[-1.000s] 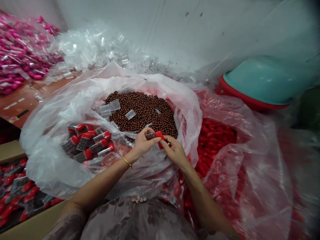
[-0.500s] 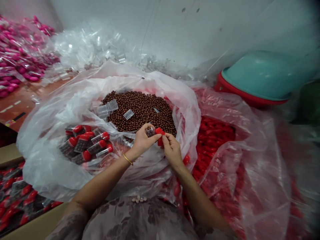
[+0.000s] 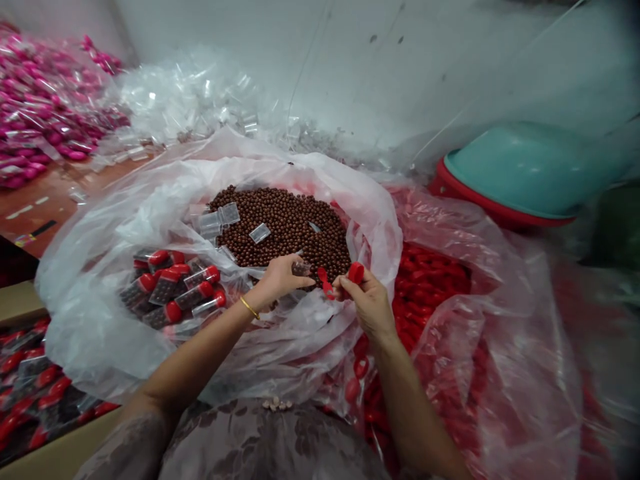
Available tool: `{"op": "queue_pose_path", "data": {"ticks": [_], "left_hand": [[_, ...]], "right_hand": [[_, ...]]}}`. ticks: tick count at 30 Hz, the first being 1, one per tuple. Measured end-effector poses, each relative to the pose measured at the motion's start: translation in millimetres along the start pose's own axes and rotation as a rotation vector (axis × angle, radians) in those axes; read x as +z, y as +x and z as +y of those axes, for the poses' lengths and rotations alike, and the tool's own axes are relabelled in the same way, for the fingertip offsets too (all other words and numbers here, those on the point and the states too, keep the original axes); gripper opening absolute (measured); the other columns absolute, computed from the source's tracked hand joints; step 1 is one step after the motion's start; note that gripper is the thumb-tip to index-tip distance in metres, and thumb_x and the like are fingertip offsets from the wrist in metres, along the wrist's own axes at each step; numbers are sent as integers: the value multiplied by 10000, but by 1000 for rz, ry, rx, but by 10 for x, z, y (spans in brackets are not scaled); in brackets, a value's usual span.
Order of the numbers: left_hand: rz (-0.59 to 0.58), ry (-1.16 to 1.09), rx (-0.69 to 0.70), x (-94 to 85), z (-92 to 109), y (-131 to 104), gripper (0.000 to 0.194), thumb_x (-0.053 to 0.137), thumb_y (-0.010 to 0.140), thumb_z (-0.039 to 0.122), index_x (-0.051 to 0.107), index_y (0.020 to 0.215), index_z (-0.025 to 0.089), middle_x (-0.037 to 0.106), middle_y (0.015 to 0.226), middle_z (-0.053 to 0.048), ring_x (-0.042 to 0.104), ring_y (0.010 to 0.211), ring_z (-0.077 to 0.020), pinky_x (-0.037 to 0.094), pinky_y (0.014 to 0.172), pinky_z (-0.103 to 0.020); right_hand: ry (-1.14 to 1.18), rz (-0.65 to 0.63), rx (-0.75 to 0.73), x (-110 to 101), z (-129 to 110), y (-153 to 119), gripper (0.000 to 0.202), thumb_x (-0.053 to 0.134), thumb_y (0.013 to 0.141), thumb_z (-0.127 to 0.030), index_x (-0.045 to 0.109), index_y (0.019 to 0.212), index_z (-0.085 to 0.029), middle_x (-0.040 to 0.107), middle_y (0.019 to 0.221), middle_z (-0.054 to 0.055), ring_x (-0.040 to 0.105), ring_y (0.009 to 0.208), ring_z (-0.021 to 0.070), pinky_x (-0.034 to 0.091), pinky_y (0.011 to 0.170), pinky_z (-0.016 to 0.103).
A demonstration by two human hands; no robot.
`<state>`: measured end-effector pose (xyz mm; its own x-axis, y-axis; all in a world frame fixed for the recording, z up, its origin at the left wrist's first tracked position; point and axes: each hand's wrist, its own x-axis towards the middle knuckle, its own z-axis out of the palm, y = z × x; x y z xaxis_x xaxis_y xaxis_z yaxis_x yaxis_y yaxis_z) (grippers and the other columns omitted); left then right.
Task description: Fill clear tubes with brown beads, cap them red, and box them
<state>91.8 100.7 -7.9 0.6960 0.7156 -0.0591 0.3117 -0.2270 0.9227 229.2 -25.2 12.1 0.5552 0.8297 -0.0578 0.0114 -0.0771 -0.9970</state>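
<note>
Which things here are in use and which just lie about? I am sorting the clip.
In use: left hand with tube; right hand with red caps; brown beads.
Lying about: capped tubes; pink packs; teal basin.

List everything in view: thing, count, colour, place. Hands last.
brown balls: many, brown, heaped in the middle clear bag
empty clear tubes: a few, clear, lying on the balls
filled tubes: about ten, red-capped, left in the same bag
red caps: many, red, in the right bag
pink items: many, pink, far left
basin: one, teal over red, far right
cardboard box: one, brown, lower left, holds capped tubes
left hand: holds a filled tube
right hand: holds red caps
</note>
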Motion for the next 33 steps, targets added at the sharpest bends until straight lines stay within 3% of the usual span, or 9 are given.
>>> {"op": "queue_pose_path", "data": {"ticks": [5,9,14,16,20,27,30,33], "left_hand": [[-75,-299,-116,-99,-125,-77,318,657,681,430,621,709,115,613,638,-12,480,533,-86,333,511,-209],[-135,-504,-120,-138,-23,-231,256,605,679,288,555,873,129,626,674,-5,457,504,-69,335,490,-196],[-256,-702,-75,-189,33,-328,228,493,620,194,483,845,155,597,608,18,467,512,-83,345,499,-193],[-300,-733,-72,-205,1,-320,208,480,635,214,491,833,152,598,605,6,489,524,-95,363,509,-202],[-245,-735,-124,-213,-56,-303,191,488,667,263,499,822,154,602,611,-4,499,508,-108,377,491,-217],[-300,-769,-121,-211,-46,-372,245,481,617,252,544,823,135,585,581,-7,482,489,-108,351,456,-212],[-311,-775,-78,-234,-37,-397,284,462,617,234,548,868,134,581,601,-4,475,496,-104,361,466,-212],[-282,-650,-16,-233,-18,-422,287,531,605,190,537,887,134,555,640,23,452,520,-77,363,494,-193]], "right_hand": [[10,-72,54,75,76,-10,223,603,691,-361,516,817,-198,492,577,-63,423,439,69,369,401,194],[87,-179,103,122,80,0,327,514,738,-437,559,935,-179,523,681,-25,487,520,92,420,443,218],[-83,-230,-44,180,-13,-24,297,542,790,-433,580,950,-185,556,751,-17,493,529,74,412,476,212],[-181,-195,-130,226,-39,-31,306,560,790,-419,596,988,-189,545,712,-28,449,487,63,385,461,210],[-284,-101,-201,323,-38,-14,314,586,771,-389,622,1002,-180,510,630,-38,401,466,68,361,434,213],[-172,-296,-139,370,-44,104,375,661,696,-348,620,1037,-199,550,679,-32,439,491,72,397,448,208],[-121,-368,-105,370,-41,119,390,541,795,-428,618,1097,-195,573,730,-2,458,511,86,445,467,233],[-222,-362,-198,388,-18,76,401,442,866,-424,613,1148,-197,599,798,29,490,549,100,454,475,237]]}}
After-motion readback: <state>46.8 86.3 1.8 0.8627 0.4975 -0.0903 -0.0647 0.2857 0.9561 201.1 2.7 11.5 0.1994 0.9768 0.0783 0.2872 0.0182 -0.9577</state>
